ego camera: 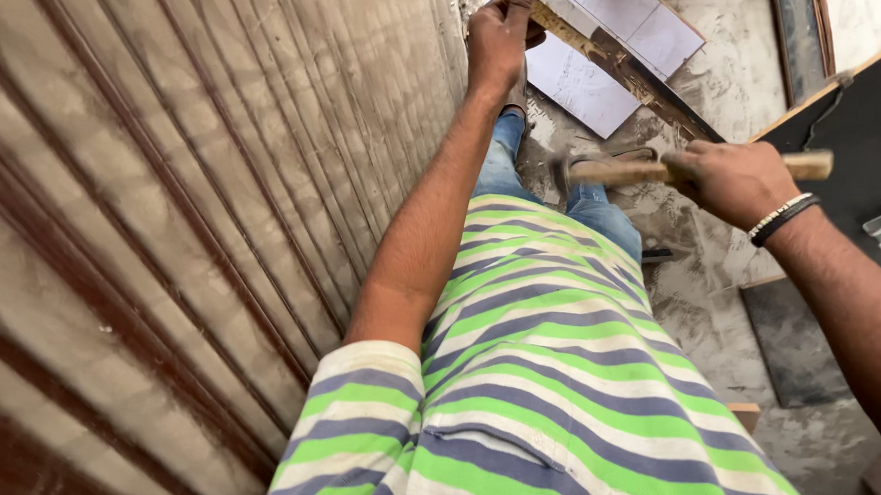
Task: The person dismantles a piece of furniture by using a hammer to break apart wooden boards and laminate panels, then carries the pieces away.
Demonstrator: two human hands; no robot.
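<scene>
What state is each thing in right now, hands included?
Left hand: closed on a wooden strip beside the corrugated shutter.
Right hand: closed around the hammer handle, held level above the floor.
White tiles: lying flat on the dusty floor.

Left hand point(496, 37) at 12 o'clock: fingertips cut off by top edge, so grip on wood strip point(627, 63) unclear. Hammer point(662, 170) head, approx. 1 o'clock, motion-blurred. Right hand point(736, 181) hides mid-handle. Feet hidden behind striped shirt point(553, 381).
</scene>
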